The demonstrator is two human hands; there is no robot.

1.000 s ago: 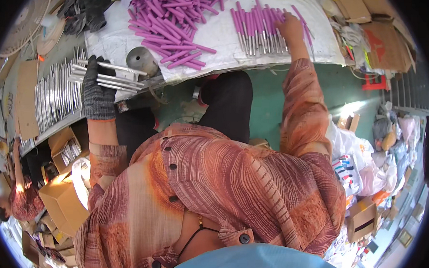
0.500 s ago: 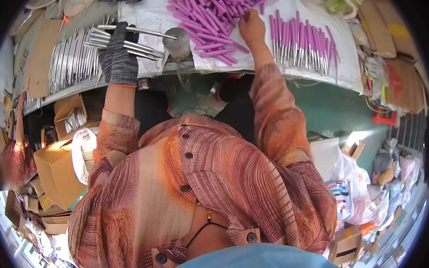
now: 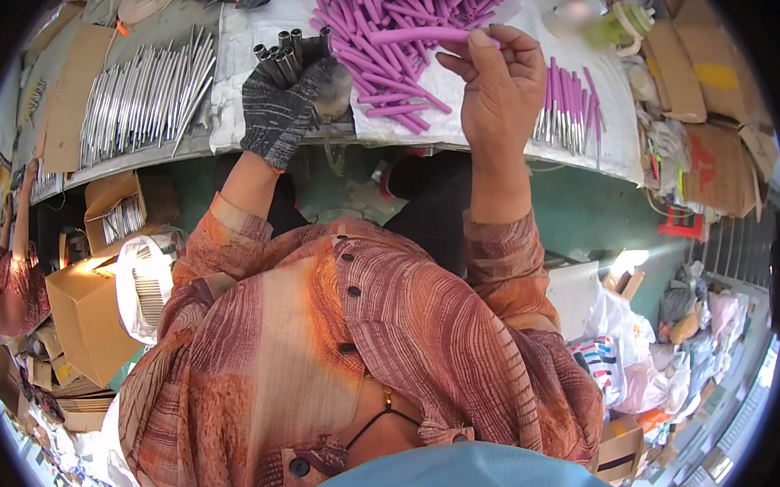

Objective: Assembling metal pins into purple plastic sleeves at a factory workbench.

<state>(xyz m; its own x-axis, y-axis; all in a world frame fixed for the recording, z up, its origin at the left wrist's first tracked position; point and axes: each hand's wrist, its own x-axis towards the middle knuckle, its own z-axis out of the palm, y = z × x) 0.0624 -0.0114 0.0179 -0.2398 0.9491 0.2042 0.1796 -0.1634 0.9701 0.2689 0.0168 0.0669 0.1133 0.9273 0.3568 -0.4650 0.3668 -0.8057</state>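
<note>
The purple tube is pinched in the bare right hand, thumb pressed along its right end and the bent fingers around it, so the grip is closed on the tube; its free end reaches out to the left, above the heap of purple tubes on the white sheet. The left hand, in a dark grey knitted glove, is curled tightly around a bundle of metal tubes, whose hollow ends face up toward the camera. How the two grips meet their loads is only partly seen: the tube's right end disappears among the right fingers, and the lengths of the metal tubes are hidden by the fist and by their steep angle, so I cannot tell their exact number. The left hand also covers part of a round metal block just beside it. Behind the right hand, the row of purple-sleeved rods is partly blocked from sight, while the row of bare metal rods lies fully visible at the left. The heap is cut off by the upper edge, and a co-worker near the left rim is blurred.
</note>
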